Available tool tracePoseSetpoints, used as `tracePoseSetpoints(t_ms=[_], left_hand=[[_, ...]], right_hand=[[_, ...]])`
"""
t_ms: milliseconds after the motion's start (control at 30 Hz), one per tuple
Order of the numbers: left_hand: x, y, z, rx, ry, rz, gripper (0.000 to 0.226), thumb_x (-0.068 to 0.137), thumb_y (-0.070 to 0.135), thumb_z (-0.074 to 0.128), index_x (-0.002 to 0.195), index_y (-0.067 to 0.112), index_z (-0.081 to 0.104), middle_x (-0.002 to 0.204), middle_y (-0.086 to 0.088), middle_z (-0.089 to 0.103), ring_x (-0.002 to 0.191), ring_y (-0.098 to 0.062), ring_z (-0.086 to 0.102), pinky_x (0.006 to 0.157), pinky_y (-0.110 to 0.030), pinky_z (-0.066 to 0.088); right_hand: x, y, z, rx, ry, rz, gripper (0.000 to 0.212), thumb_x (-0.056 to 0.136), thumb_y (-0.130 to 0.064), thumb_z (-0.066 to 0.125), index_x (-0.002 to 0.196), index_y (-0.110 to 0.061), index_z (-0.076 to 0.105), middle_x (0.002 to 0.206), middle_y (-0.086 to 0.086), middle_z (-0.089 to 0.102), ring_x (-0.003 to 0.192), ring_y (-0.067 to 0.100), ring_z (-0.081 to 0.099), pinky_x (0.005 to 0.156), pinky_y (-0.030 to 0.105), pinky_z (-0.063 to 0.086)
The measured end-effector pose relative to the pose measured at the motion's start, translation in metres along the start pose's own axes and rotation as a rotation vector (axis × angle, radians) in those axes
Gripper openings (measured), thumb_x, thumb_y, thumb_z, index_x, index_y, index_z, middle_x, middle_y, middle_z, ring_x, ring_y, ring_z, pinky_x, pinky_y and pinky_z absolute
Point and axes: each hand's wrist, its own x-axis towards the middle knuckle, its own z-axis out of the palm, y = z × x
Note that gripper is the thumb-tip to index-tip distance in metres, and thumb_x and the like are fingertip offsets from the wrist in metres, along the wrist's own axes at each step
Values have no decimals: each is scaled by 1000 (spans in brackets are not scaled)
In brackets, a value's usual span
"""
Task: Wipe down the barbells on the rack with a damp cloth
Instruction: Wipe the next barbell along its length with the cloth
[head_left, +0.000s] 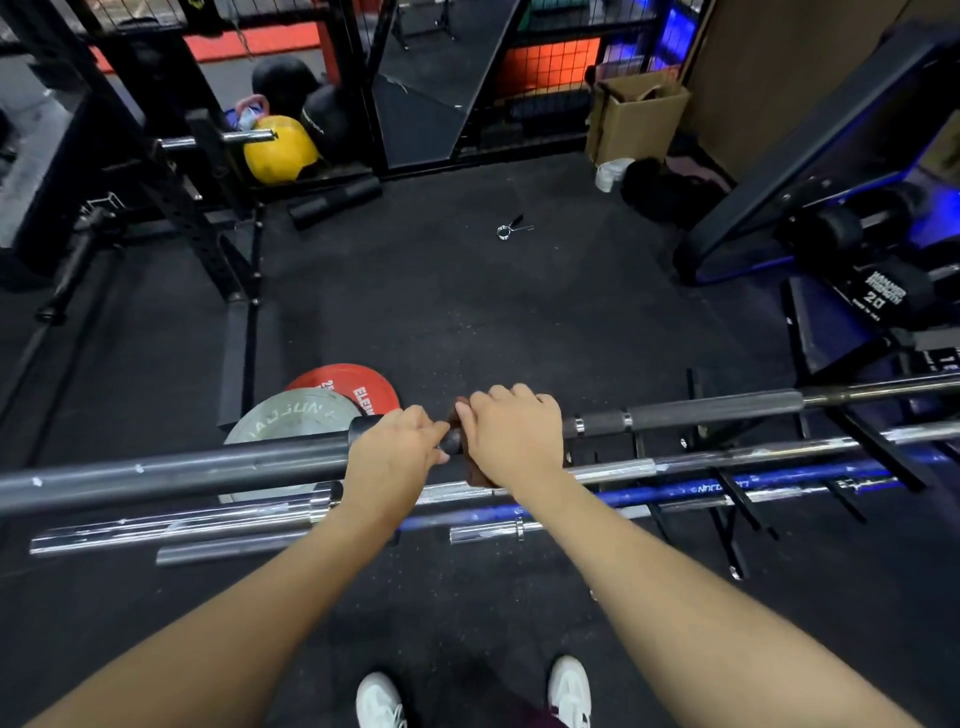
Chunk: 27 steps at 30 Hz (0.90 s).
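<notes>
Barbells lie side by side on the low rack (727, 525) at six o'clock: heavy, rigid steel, so the top dark barbell (171, 475) likely stays put. Left hand (392, 457) grips its collar; right hand (511, 441) presses a soft brown cloth (474, 475) around the shaft.

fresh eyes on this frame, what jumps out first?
Both hands meet at centre on the top grey barbell: the left hand grips it, and the right hand presses a dark reddish cloth around it. Behind them, a red plate and a grey plate lie on the floor, with a yellow ball at upper left.
</notes>
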Motion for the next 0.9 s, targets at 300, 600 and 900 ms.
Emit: tracePoseSetpoints(t_ms=[300, 600, 900], left_hand=[[-3, -2, 1, -49, -6, 22, 33, 43, 23, 94, 69, 18, 73, 62, 4, 58, 55, -16, 58, 40, -23, 39], [2, -10, -5, -171, -91, 52, 26, 66, 13, 82, 90, 9, 74, 76, -6, 64, 71, -29, 62, 60, -33, 49], [-11, -57, -22, -166, -244, 112, 56, 78, 48, 67, 125, 20, 54, 121, 5, 50, 115, -17, 39, 99, -30, 37]], right_hand=[[-28, -17, 6, 65, 127, 77, 23, 92, -36, 47, 85, -25, 66, 90, -4, 64, 93, 22, 59, 90, 42, 40], [29, -17, -13, 46, -367, 149, 40, 100, -39, 31, 101, -18, 66, 105, 5, 68, 102, 28, 59, 80, 37, 36], [-40, -56, 18, 135, 242, 140, 39, 96, -38, 37, 113, -24, 68, 121, -7, 63, 121, 19, 50, 105, 38, 29]])
